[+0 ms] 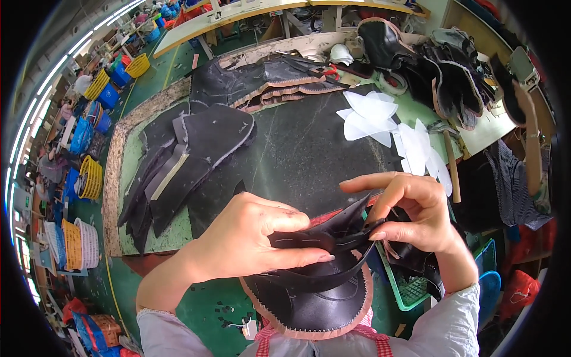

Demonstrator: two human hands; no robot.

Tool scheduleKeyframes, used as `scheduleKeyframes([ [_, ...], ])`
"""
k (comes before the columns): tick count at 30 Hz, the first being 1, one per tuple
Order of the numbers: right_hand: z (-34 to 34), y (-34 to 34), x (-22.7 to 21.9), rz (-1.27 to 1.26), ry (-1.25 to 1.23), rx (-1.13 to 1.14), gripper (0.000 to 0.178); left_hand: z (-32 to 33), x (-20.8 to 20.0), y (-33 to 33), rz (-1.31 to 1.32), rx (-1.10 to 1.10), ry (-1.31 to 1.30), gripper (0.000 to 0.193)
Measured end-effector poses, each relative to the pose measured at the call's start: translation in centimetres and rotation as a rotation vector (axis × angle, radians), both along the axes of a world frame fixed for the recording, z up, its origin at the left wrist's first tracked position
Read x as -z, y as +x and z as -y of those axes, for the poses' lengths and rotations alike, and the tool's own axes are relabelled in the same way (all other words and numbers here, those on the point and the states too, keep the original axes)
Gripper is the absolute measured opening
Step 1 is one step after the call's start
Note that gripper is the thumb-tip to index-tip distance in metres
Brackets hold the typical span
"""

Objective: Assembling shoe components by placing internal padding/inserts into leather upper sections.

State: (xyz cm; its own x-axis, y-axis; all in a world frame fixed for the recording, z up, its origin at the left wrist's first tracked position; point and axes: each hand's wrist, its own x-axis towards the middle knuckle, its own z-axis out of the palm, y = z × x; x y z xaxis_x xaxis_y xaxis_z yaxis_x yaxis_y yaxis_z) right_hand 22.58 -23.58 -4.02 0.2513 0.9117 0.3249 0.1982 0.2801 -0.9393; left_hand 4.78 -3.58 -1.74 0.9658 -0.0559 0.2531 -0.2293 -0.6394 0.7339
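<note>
A black leather boot upper (318, 306) with a stitched, tan-edged rim hangs at the table's near edge, in front of my body. My left hand (253, 232) pinches its folded top edge between thumb and fingers. Opposite, my right hand (413, 211) grips a corner of the same upper between thumb and a bent finger, its index finger raised. A strip of red lining shows between the hands. The inside of the upper is mostly hidden by the folds and my fingers.
Dark fleece-edged panels (202, 140) lie stacked at the left of the dark work mat (291, 143). More black uppers (256, 77) rest behind. White cut pieces (372, 113), a hammer (452, 163) and red-handled scissors (331, 72) lie rightward. A green basket (407, 297) stands low right.
</note>
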Motion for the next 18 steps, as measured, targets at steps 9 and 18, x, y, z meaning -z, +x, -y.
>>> scheduleKeyframes([
  [9, 0.5, -0.8, -0.7, -0.047, -0.088, 0.178, 0.022, 0.3, -0.7, 0.5, -0.182, 0.002, -0.118, 0.025],
  [18, 0.3, -2.3, -1.3, 0.211, 0.003, 0.379, 0.023, 2.3, -1.6, 1.5, 0.11, -0.13, 0.155, 0.025],
])
